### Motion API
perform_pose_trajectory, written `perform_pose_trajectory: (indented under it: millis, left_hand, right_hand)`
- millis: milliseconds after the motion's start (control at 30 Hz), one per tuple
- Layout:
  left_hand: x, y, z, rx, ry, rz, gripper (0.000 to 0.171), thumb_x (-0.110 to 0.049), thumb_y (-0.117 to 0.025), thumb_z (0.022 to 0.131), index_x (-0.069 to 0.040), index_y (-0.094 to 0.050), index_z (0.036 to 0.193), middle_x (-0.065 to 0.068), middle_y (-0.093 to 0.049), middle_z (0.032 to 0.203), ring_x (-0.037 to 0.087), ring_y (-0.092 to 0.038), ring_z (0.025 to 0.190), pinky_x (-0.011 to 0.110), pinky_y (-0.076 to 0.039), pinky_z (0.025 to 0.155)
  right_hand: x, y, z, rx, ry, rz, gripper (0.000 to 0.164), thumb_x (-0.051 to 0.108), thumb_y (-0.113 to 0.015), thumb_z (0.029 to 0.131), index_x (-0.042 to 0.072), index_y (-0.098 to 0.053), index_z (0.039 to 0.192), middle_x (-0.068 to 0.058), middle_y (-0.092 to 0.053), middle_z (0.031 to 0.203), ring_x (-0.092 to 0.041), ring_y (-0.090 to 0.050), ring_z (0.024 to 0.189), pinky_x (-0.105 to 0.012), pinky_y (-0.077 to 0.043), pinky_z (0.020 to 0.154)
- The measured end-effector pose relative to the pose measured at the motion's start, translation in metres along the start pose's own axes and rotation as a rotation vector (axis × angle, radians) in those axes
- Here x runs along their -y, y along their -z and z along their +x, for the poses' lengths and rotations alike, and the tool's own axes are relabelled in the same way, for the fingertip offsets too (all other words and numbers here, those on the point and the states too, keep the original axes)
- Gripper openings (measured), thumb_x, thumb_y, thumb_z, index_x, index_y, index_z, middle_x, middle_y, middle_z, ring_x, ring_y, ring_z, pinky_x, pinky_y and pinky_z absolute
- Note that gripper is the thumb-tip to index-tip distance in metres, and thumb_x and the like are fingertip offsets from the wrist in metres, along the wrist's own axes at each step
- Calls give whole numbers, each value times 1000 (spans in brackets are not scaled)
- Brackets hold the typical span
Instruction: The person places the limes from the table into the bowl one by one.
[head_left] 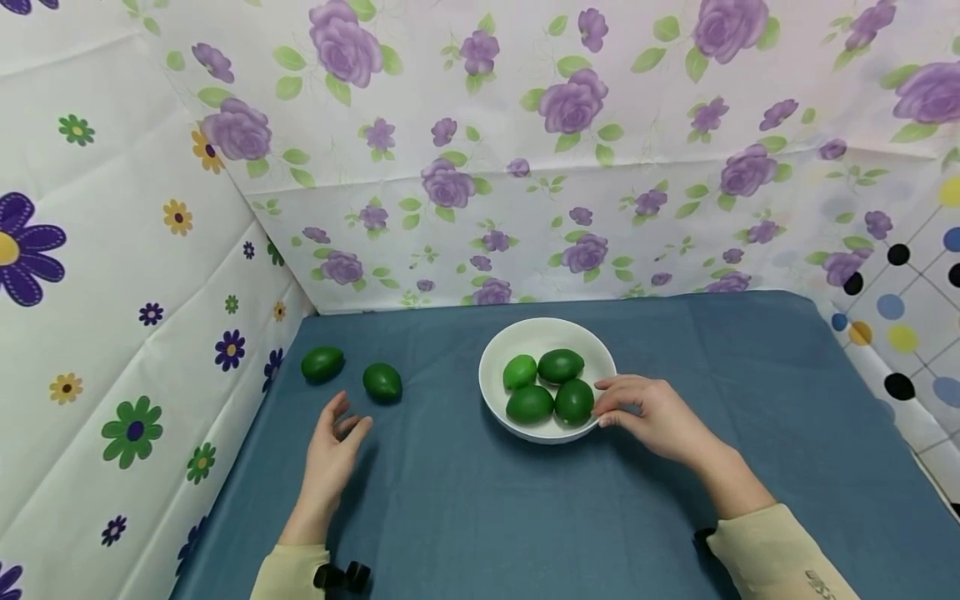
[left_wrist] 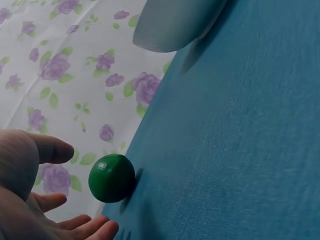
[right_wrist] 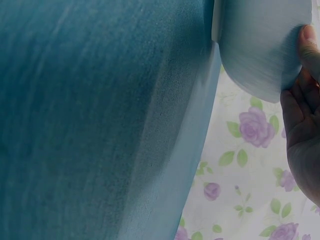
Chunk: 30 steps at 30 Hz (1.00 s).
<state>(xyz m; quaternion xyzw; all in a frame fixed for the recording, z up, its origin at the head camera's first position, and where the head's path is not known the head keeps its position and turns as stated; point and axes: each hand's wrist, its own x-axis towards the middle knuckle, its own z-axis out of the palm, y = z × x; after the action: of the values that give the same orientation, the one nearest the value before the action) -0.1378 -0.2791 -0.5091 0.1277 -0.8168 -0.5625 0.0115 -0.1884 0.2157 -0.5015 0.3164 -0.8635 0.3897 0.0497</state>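
A white bowl (head_left: 491,367) stands upright on the table and holds several glossy green oval fruits (head_left: 530,405), one of them a lighter green lime-like fruit (head_left: 519,372). My right hand (head_left: 652,412) grips the bowl's right rim; in the right wrist view the thumb (right_wrist: 309,37) lies on the bowl's outer wall (right_wrist: 260,50). Two more dark green fruits lie at the left, one farther left (head_left: 322,365) and one nearer the bowl (head_left: 382,383). Just in front of them hovers my left hand (head_left: 336,454), fingers and thumb apart, holding nothing. The left wrist view shows a green fruit (left_wrist: 112,178) beyond its fingertips.
A blue cloth (head_left: 480,517) covers the table. Behind it hangs a white sheet with purple roses (head_left: 450,183); a flowered sheet (head_left: 135,333) borders the left side. Dotted cloth (head_left: 900,337) hangs at the right.
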Motion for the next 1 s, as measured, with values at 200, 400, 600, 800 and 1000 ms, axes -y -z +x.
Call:
perform_pose_trajectory:
  millis: [200,400,600,800,1000]
  left_hand:
    - [-5,-6,16,6,16,102,84,-28,-66,108,-16,-15,174,21,-17,174,42,-30,156,65,-40,117]
    - [-6,-12,25,5,7,119,87,-26,-68,107,-16,-13,174,22,-12,175,44,-23,158,67,-38,119]
    - [-7,-21,26,19,4,105,89,-25,-69,107,-14,-12,174,23,-10,175,45,-23,158,67,-37,119]
    - [-9,-26,30,20,2,90,90,-26,-69,106,-16,-11,174,22,-6,176,44,-22,159,67,-36,120]
    - [-7,-29,37,11,-13,89,90,-26,-69,107,-15,-10,174,20,-4,176,45,-20,160,66,-38,120]
  right_hand:
    - [-1,0,0,-1,5,1,18,12,-89,87,24,-85,100,10,-79,111,-23,-66,130,-45,-58,103]
    - [1,0,0,6,-1,5,17,13,-88,88,25,-85,100,10,-79,111,-23,-65,130,-44,-58,104]
    - [2,1,0,4,-6,5,18,13,-88,88,25,-85,100,8,-79,111,-23,-65,130,-45,-58,104]
    - [2,2,0,1,-7,-2,20,13,-88,87,28,-84,100,8,-79,111,-23,-65,130,-45,-58,104]
    - [2,1,1,9,-18,1,20,14,-88,88,29,-84,99,11,-78,111,-23,-65,131,-45,-58,105]
